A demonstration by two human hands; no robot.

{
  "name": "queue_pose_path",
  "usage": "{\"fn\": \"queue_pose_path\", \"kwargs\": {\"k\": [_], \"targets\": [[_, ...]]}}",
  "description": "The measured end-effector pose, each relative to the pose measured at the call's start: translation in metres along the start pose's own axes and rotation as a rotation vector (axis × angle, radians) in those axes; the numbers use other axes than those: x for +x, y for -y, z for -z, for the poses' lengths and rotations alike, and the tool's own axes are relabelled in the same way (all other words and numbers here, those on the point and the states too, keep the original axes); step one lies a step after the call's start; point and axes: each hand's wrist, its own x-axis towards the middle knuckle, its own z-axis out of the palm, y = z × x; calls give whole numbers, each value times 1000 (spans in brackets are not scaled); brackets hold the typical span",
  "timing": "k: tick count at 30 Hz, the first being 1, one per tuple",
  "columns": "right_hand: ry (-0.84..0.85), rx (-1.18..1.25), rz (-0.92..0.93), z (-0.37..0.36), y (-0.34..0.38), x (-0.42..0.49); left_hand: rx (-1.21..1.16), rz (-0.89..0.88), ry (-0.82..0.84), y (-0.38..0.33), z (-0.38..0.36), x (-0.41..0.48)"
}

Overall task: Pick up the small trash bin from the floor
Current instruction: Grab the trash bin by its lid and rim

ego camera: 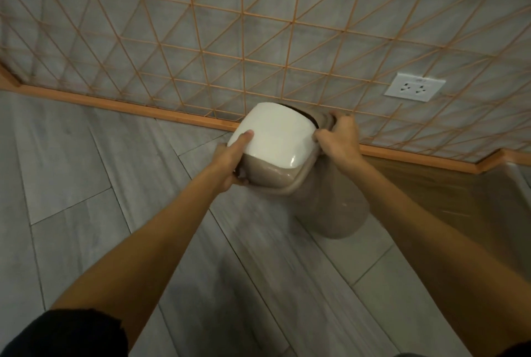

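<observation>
The small trash bin (333, 207) is taupe with a white swing lid (275, 135) and sits in the middle of the head view, tilted with its top toward the wall. My left hand (232, 158) grips the bin's rim on the left, the thumb lying on the white lid. My right hand (339, 138) holds the rim on the right, fingers curled over its far edge. The bin's base appears to hang above the grey floor; contact with the floor is hard to judge.
A grey wall with an orange wire grid (244, 26) rises just behind the bin, with an orange baseboard (115, 103) along the floor. A white power socket (415, 86) is on the wall at right. A brown surface (459, 213) lies on the right.
</observation>
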Motion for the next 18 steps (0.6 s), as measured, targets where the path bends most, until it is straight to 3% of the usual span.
{"fn": "queue_pose_path", "kwargs": {"k": [11, 18], "targets": [[-162, 385, -173, 0, -65, -21, 367, -391, 22, -70, -35, -7], [-105, 662, -277, 3, -63, -68, 552, -530, 124, -77, -47, -6]]}}
